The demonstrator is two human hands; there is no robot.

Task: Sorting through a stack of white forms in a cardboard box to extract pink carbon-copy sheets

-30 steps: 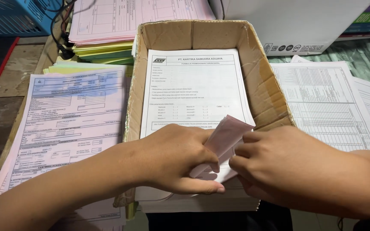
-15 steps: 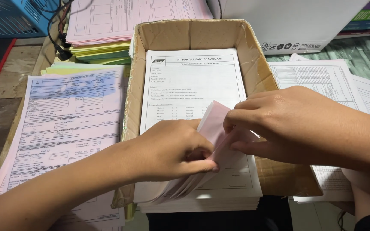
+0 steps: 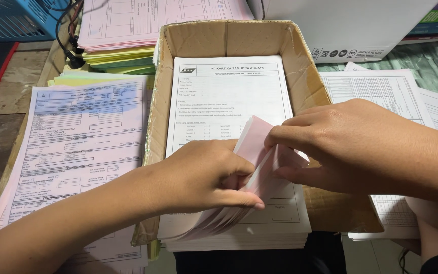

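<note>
Hands meet over the near end of a thick stack of printed forms (image 3: 231,101) that fills a shallow cardboard box (image 3: 310,86) in the middle of the counter (image 3: 6,147). The left hand (image 3: 206,177) lies on the stack with its fingers curled under a lifted wad of pink and white sheets (image 3: 252,152), thumb pressed along the fanned edges near the bottom right of the pile. The right hand (image 3: 361,147) comes in from the right over the box's flattened side wall, its fingers (image 3: 280,137) narrowed to a pinch on the top corner of that same wad.

To do this fanning well, judging from how the sheets stand, the left thumb should keep light, steady pressure so the edges stay staggered rather than snapping flat, while the right fingers peel only the upper leaves, one at a time, and bend the corner no harder than it already curves. The rest of the stack ought to stay square against the box walls.

Left of the box lies a pile of pale blue-headed forms (image 3: 77,147) over yellow and green sheets; a stack of pink forms (image 3: 148,20) sits behind it, with black cables (image 3: 69,40) beside it. White tabulated sheets (image 3: 376,91) lie to the right, and a white carton (image 3: 351,25) stands behind.
</note>
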